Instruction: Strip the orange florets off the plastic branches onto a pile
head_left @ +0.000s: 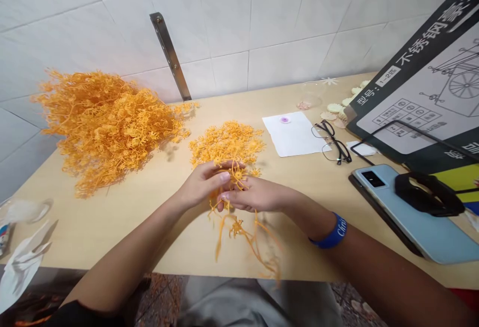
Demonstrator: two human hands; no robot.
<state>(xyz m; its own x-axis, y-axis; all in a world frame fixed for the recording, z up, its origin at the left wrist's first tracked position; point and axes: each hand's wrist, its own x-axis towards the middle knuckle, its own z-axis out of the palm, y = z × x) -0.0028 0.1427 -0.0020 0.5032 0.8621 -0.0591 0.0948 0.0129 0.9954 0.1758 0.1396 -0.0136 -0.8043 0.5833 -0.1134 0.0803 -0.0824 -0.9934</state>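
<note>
The left hand [202, 183] and right hand [258, 195] pinch an orange sprig [238, 174] between their fingers above the surface [112, 212], apparently picking it apart; the next move likely calls for a gentle tug.

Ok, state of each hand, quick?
Left hand: partly curled against the orange sprigs; grip cannot be told.
Right hand: closed, holding orange sprigs.
</note>
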